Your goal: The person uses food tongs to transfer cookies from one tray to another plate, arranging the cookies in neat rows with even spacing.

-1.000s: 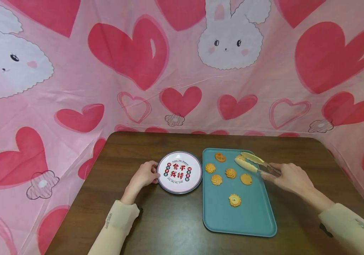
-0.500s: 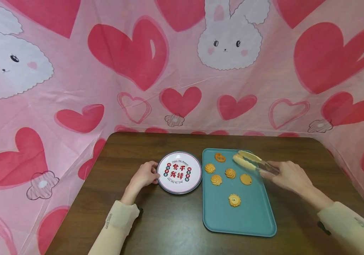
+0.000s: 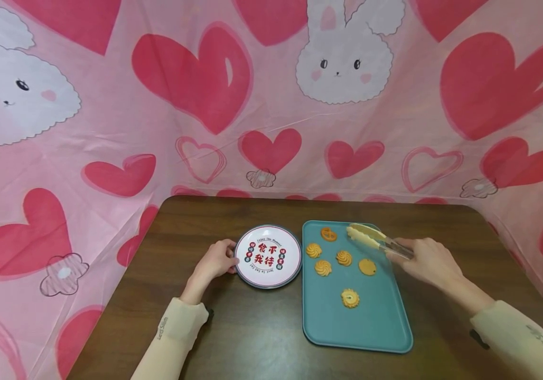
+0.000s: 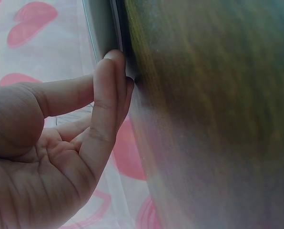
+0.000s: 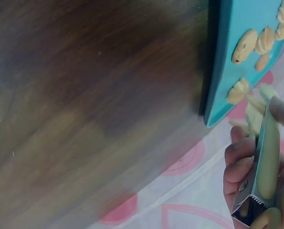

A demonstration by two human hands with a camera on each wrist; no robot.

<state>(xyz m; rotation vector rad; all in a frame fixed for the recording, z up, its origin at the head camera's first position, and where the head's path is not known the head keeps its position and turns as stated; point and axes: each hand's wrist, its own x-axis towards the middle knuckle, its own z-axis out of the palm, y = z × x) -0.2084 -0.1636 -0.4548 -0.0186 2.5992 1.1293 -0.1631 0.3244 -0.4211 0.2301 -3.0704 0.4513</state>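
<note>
My left hand (image 3: 215,259) holds the near-left rim of a white plate (image 3: 268,277) printed with red and green characters. Its thumb lies at the rim; in the left wrist view the fingers (image 4: 104,95) meet the plate's edge (image 4: 101,28). My right hand (image 3: 430,261) grips a pair of metal tongs (image 3: 371,237) with cream tips, held low above the far right of a teal tray (image 3: 357,330). The tips hide the spot where a cookie lay. In the right wrist view a cookie (image 5: 238,90) shows beside the tongs (image 5: 268,162); whether they pinch it I cannot tell.
On the tray lie a pretzel-shaped cookie (image 3: 328,234), swirled cookies (image 3: 344,258), a flat round cookie (image 3: 367,267) and a ring-edged cookie (image 3: 349,298). Plate and tray stand side by side on a dark wooden table (image 3: 252,327). A pink heart-patterned cloth (image 3: 271,105) hangs behind.
The tongs have closed up and shifted slightly left with my right hand; their tips now cover the cookie that showed between them. My left hand and the plate stay put.
</note>
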